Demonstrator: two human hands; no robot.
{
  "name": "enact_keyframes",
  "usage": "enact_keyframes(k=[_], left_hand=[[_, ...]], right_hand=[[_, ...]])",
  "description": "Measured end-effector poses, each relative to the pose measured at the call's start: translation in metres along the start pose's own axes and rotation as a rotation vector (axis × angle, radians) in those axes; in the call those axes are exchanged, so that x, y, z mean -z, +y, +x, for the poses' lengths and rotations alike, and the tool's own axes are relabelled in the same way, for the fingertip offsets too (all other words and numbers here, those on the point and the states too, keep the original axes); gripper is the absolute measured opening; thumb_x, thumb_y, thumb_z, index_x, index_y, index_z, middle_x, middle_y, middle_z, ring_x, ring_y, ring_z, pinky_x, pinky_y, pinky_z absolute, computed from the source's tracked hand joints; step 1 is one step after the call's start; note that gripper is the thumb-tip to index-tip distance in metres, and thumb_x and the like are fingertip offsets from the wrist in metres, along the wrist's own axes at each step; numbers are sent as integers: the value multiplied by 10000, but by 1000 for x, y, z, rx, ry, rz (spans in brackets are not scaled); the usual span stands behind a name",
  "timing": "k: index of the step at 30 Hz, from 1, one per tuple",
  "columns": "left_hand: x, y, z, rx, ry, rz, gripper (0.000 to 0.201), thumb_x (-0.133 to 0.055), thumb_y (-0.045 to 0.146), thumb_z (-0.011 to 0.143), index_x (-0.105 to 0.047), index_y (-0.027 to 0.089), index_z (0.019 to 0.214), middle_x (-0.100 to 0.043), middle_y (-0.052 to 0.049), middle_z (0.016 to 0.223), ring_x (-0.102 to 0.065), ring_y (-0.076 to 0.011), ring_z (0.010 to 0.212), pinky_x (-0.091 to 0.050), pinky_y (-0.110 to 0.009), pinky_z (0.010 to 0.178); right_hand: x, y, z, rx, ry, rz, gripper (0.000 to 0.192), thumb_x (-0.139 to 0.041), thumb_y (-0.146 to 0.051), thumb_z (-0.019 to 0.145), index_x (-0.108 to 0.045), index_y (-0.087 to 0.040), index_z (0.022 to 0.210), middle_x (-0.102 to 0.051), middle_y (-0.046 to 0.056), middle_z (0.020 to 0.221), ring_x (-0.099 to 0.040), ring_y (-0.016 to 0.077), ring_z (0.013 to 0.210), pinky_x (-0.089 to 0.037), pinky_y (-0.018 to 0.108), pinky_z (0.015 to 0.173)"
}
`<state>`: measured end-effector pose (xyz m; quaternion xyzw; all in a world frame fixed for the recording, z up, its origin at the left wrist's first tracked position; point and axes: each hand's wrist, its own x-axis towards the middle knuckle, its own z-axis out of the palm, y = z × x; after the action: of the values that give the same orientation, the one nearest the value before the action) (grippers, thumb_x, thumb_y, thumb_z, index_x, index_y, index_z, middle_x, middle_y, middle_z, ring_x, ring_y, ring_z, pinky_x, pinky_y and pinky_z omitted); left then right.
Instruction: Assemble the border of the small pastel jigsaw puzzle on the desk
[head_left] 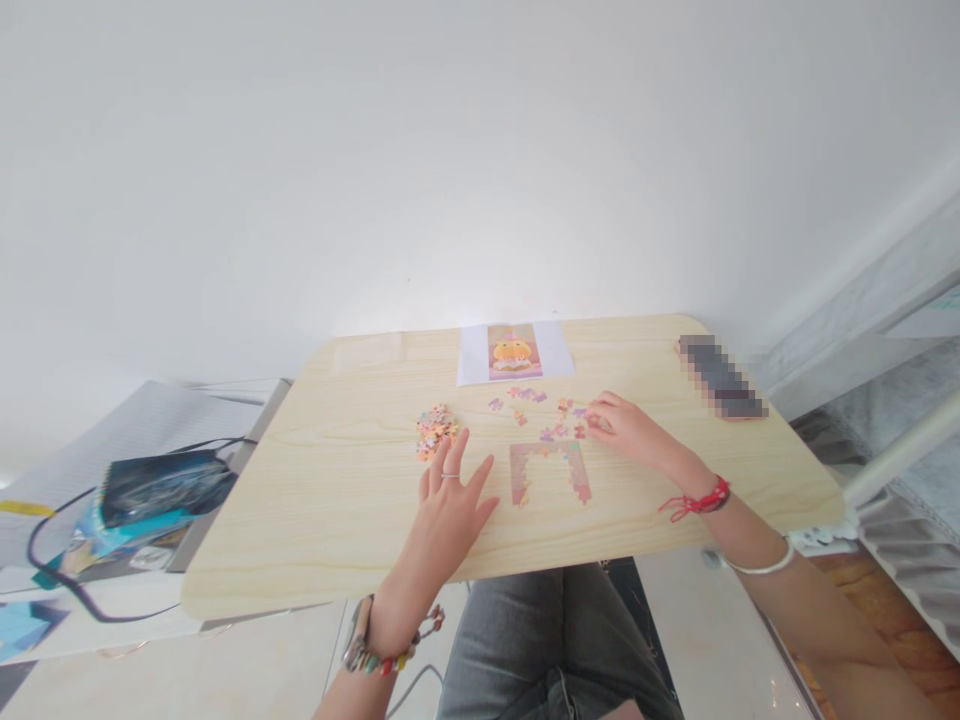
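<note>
My left hand [454, 500] rests on the table with fingers spread, its fingertips beside a pile of jigsaw puzzle pieces [436, 428]. A partly joined puzzle frame [546, 452], pink with a gap in its middle and lower side, lies between my two hands. My right hand [622, 430] is just right of several loose puzzle pieces [556, 432], its thumb and fingers pinched together at the tabletop. What sits between those fingertips is too small to make out. More loose pieces [528, 393] lie above the frame.
A white sheet with a printed orange picture [514, 352] lies at the table's back edge by the wall. A phone [721, 378] lies at the right. A clear flat sheet [367, 350] is at the back left. Papers and a dark pouch [161, 487] sit left of the table [300, 520].
</note>
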<state>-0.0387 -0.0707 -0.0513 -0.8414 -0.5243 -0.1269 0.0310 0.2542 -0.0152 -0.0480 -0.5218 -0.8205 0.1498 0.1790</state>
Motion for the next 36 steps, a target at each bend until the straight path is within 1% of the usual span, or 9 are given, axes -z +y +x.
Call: enact_keyframes(k=[3, 8, 15, 21, 23, 25, 28, 32, 36], left_hand=[[0, 0, 0, 8, 2, -1, 340, -571, 253, 789, -572, 220, 1128, -321, -182, 1380, -291, -375, 1268, -396, -527, 907], [0, -1, -1, 18, 8, 7, 330, -578, 250, 784, -583, 221, 1112, -329, -182, 1373, -291, -374, 1268, -400, -521, 906], [0, -2, -2, 19, 11, 4, 329, -583, 248, 780, -586, 219, 1108, -320, -185, 1376, -283, -373, 1273, -395, -518, 912], [2, -2, 0, 17, 14, 6, 328, -574, 254, 788, -582, 213, 1113, -307, -188, 1382, -286, -382, 1268, -389, -528, 917], [2, -1, -1, 13, 4, 0, 335, -575, 252, 789, -577, 212, 1122, -299, -189, 1385, -276, -384, 1273, -389, -527, 917], [1, 0, -3, 2, -2, -7, 338, -573, 260, 792, -574, 210, 1127, -289, -191, 1389, -267, -388, 1276, -387, -530, 916], [-2, 2, -6, -18, 0, -17, 336, -568, 272, 797, -576, 208, 1128, -277, -193, 1396, -264, -391, 1277, -383, -530, 918], [-5, 3, -8, -32, -7, -19, 339, -567, 272, 800, -572, 217, 1134, -270, -190, 1400, -255, -389, 1283, -398, -526, 901], [-4, 4, -7, -28, -3, -12, 343, -575, 269, 795, -571, 216, 1134, -271, -192, 1398, -247, -390, 1287, -397, -527, 901]], right_hand=[[-4, -6, 1, 23, -28, -30, 87, -540, -237, 806, -601, -181, 779, -527, 41, 813, -519, 158, 711, -412, 293, 677], [-9, -5, 2, 31, -59, -27, 99, -521, -210, 820, -604, -183, 774, -531, 45, 817, -522, 158, 724, -414, 291, 676], [-6, -6, 1, 18, -56, -9, 111, -498, -199, 827, -581, -177, 756, -528, 45, 823, -524, 162, 747, -412, 295, 683], [-6, -2, 4, 48, -71, -82, 74, -507, -179, 813, -576, -170, 785, -523, 48, 829, -522, 167, 736, -412, 300, 684], [-5, -2, 3, 58, -71, -94, 89, -490, -167, 820, -578, -171, 803, -528, 52, 842, -525, 169, 750, -413, 301, 693], [-4, -4, 0, 58, -58, -100, 125, -456, -157, 839, -579, -173, 826, -537, 56, 859, -531, 169, 770, -415, 300, 708], [-4, -11, -6, 26, -22, -126, 145, -441, -204, 864, -578, -166, 838, -547, 67, 877, -539, 176, 799, -420, 306, 729], [-12, -19, -11, -39, 23, -221, 166, -489, -282, 850, -581, -152, 806, -556, 99, 919, -545, 209, 849, -424, 330, 747], [-20, -19, -10, -88, 60, -263, 176, -478, -261, 855, -593, -145, 788, -561, 113, 957, -546, 215, 871, -420, 330, 752]])
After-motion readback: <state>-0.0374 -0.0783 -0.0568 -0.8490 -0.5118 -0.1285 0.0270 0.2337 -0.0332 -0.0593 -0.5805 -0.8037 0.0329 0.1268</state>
